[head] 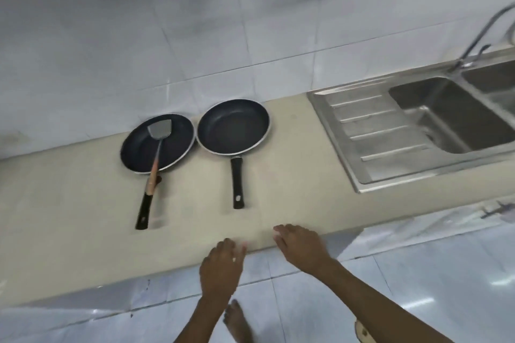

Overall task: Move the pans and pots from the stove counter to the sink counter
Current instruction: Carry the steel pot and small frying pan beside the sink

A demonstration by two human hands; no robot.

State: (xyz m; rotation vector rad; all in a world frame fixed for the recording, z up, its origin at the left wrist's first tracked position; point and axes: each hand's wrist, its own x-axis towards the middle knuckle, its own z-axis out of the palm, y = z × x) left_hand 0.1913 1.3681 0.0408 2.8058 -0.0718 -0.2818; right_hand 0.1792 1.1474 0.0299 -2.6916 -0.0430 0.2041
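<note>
Beige counter [292, 175] bears two pans [233, 127]; spatula [157, 145] rests in the left one.

White tiled wall [195, 22], beige counter [69, 231] — glossy floor [418, 287]

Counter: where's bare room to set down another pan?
Free: the counter strip between the right pan and the sink drainboard; also the near edge in front of both handles, by the hands. Crowded: the left pan, holding a spatula, nearly touches the right pan.

No readable text, label, brand or number shows on anything here.
</note>
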